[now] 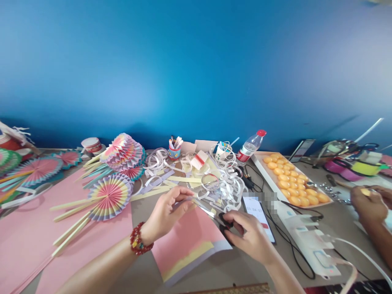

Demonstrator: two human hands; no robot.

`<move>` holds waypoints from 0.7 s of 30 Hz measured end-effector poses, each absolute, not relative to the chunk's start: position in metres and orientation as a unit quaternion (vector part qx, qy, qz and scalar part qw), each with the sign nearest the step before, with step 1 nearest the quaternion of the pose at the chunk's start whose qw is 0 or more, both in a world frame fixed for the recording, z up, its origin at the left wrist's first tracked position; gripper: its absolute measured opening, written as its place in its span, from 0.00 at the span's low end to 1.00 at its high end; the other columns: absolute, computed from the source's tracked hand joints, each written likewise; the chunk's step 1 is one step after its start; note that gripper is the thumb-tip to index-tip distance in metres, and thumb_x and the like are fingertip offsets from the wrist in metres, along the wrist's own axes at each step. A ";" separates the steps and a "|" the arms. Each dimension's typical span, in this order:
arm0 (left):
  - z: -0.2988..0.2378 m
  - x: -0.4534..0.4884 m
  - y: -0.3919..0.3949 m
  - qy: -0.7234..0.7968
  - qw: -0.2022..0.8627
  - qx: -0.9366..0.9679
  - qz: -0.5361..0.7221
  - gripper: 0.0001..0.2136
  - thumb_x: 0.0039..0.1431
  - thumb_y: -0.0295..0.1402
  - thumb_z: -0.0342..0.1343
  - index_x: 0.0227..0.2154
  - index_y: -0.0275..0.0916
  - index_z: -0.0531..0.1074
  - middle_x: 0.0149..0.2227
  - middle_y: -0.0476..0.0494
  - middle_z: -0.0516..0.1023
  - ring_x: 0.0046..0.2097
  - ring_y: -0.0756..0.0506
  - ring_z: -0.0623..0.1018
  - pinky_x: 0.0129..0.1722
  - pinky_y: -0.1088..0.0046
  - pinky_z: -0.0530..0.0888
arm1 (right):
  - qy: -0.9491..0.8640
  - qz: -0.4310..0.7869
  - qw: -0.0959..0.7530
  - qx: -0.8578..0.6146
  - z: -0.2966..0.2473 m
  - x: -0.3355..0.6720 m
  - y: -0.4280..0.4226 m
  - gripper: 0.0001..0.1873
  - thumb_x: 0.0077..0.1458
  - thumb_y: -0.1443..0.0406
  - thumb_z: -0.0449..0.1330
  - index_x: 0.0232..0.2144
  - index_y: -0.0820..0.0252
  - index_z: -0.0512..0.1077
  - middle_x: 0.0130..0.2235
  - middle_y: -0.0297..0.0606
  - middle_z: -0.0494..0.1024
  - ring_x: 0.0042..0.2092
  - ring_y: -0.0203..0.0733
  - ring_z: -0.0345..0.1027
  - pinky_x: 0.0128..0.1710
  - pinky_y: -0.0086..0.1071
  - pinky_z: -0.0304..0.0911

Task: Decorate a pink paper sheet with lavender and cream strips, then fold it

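Observation:
My right hand [249, 234] grips a pair of scissors [211, 212] by the black handles, its blades pointing left toward my left hand. My left hand [170, 214], with a red bead bracelet [139, 241] on its wrist, pinches a thin pale paper strip [186, 199] near the blade tips. The strip is small and partly hidden by the fingers. Beneath both hands lies a pink sheet [183, 241] with yellow and lavender bands along its near edge. Behind them is a heap of curled white paper strips [232, 188].
Pleated paper fans [112, 196] lie on large pink sheets [24, 232] at left. To the right are a phone [260, 216], a bottle [251, 145], a tray of orange pieces [259, 161], a power strip [321, 255] with cables, and another person's hands [367, 208].

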State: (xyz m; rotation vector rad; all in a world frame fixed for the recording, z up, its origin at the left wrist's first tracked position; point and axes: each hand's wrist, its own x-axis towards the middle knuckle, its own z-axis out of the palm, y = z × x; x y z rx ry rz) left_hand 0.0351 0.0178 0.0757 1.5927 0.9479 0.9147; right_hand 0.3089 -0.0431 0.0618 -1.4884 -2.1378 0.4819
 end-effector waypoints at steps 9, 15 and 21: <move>0.073 0.036 0.016 0.383 0.519 0.652 0.399 0.09 0.63 0.33 0.54 0.45 0.41 0.71 0.44 0.42 0.77 0.47 0.45 0.78 0.41 0.75 0.77 | -0.775 0.210 0.247 -0.543 0.061 0.309 -0.042 0.06 0.51 0.64 0.61 0.34 0.56 0.71 0.28 0.31 0.75 0.26 0.35 0.64 0.26 0.27 0.57; 0.071 0.036 0.018 0.384 0.518 0.650 0.402 0.09 0.63 0.35 0.54 0.45 0.40 0.71 0.45 0.41 0.77 0.48 0.44 0.78 0.41 0.74 0.77 | -0.770 0.222 0.250 -0.543 0.060 0.308 -0.042 0.06 0.52 0.63 0.60 0.34 0.56 0.71 0.28 0.32 0.75 0.25 0.34 0.63 0.25 0.26 0.56; 0.070 0.037 0.018 0.381 0.520 0.647 0.406 0.09 0.63 0.36 0.55 0.45 0.40 0.71 0.45 0.41 0.78 0.48 0.44 0.79 0.41 0.74 0.77 | -0.764 0.225 0.256 -0.548 0.059 0.308 -0.043 0.06 0.52 0.62 0.60 0.34 0.56 0.71 0.27 0.32 0.75 0.25 0.34 0.63 0.25 0.26 0.56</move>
